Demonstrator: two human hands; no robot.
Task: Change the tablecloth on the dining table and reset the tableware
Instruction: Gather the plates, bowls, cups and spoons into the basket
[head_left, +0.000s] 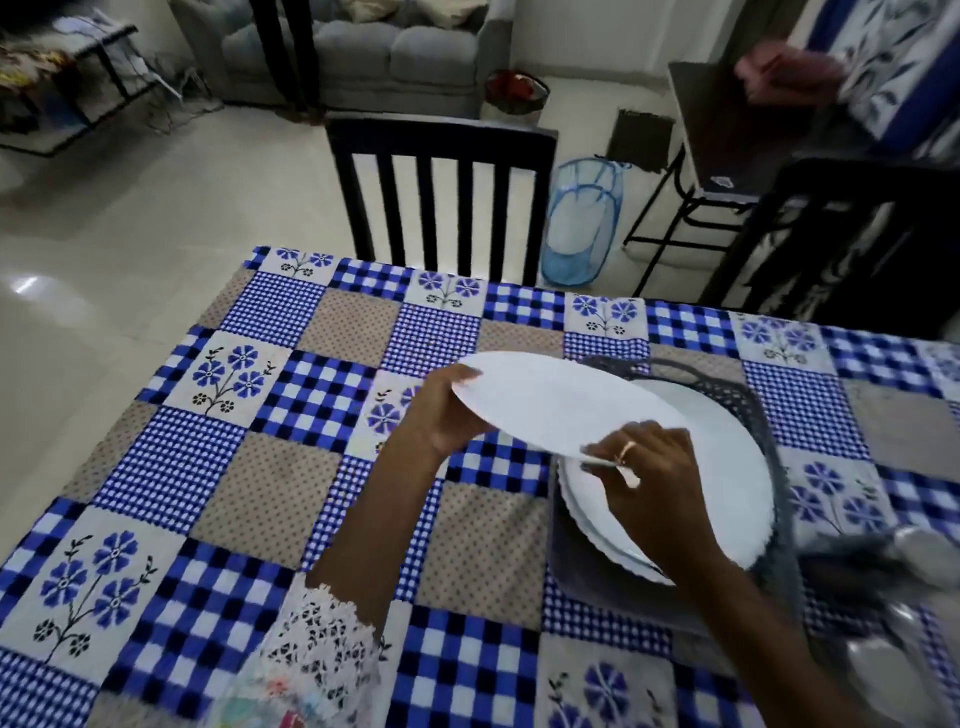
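Tablecloth (291, 457) in blue-and-beige patchwork with flower squares, spread flat over the dining table. Dark slatted chair (441, 192) pushed in at the far edge. Dark plastic basket (769, 410) on the cloth at right, holding a stack of white plates (727, 467) with scalloped rims. Top white plate (561, 400) lifted and tilted above the stack, gripped at its left rim by the left hand (441, 415), thumb on top, fingers curled beneath. Right hand (649, 478) pinching the near rim, ring on one finger. Blurred metal tableware (924, 556) just right of the basket.
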